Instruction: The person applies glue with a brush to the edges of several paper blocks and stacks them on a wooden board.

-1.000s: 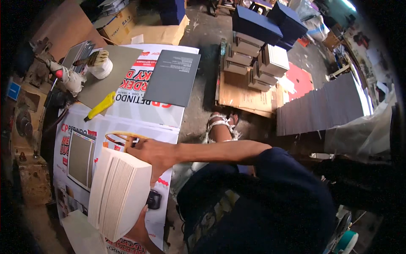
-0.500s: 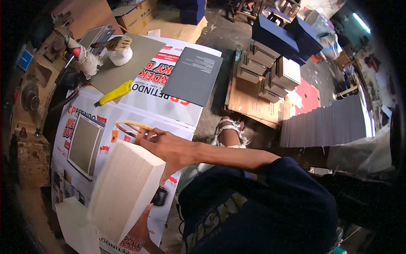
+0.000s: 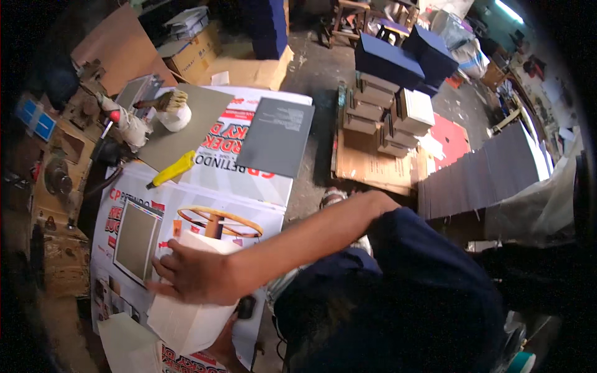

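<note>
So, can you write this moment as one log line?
right hand: flat on white paper stack | left hand: at stack's lower edge | surface: printed poster

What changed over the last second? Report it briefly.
The white page block, held upright before, was tipped over and now lies flat on the poster-covered table. The right hand presses on top; the left hand stays at its lower edge. The yellow tool, grey board and book stacks are unchanged.

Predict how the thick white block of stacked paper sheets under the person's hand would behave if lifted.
The thick white block of stacked paper sheets looks heavy for its size. Its loose-looking edges could fan or slide apart. Pressed flat by the right hand, it probably won't roll.
</note>
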A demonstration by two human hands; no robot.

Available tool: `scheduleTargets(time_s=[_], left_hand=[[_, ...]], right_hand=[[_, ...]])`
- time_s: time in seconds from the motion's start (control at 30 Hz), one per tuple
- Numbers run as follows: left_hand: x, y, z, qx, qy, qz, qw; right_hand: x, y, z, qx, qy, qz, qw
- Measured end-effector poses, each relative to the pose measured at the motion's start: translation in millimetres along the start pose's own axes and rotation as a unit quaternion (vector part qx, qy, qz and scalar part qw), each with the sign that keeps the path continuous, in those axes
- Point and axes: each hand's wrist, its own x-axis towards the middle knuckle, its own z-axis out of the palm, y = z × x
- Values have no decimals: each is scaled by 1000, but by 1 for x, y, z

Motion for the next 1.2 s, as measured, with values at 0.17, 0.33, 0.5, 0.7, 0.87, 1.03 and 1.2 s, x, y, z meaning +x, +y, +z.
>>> scheduleTargets(time_s=[0.17, 0.33, 0.5, 0.7, 0.87, 1.03, 1.2], left_hand=[[12, 101, -39, -337, -41, -120, 933], [33, 113, -61, -280, 34, -106, 954], [60, 132, -170, -273, 311, 11, 910], [91, 189, -217, -425, 160, 19, 891], [61, 156, -175, -477, 111, 31, 871], [52, 184, -169, -425, 200, 26, 882], [57, 194, -155, -398, 228, -15, 888]], right_hand=[[5, -5, -22, -3, -55, -20, 998], [-30, -8, -37, 118, -75, 7, 990], [-49, 12, -28, 395, 126, 56, 908], [-69, 22, 24, 550, 140, 139, 812], [-54, 5, 48, 478, 132, 137, 858], [-45, -2, 3, 532, 236, 133, 803], [-35, -12, -16, 576, 258, 186, 753]])
